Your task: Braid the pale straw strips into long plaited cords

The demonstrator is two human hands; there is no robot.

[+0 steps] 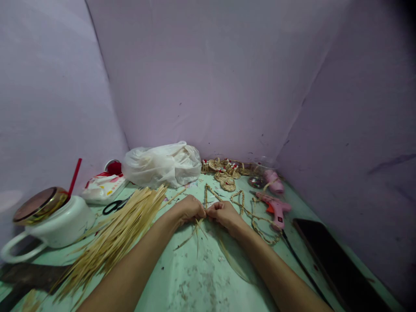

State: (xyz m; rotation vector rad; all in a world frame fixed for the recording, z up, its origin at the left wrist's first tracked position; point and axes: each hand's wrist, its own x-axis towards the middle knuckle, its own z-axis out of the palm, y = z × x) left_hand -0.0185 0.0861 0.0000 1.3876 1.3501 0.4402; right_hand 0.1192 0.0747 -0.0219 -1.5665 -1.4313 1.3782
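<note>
My left hand [191,208] and my right hand [224,213] meet at the middle of the table, fingers pinched on a thin braided straw cord [206,196]. The finished braid rises from my fingers, bends back and trails rightward in loose loops. Short unbraided straw ends [197,229] poke out below my left hand. A long pale strand [232,258] hangs down from under my right hand and passes beside the right forearm. My fingertips cover the exact spot where the strands cross.
Left of my forearm lies a bundle of dry straw [120,234], with scissors [113,206] behind it. A white mug [68,221] stands farther left. To the right are a pink glue gun [276,209] and a black phone [334,264]. A plastic bag [162,164] and woven pieces [225,181] sit at the back.
</note>
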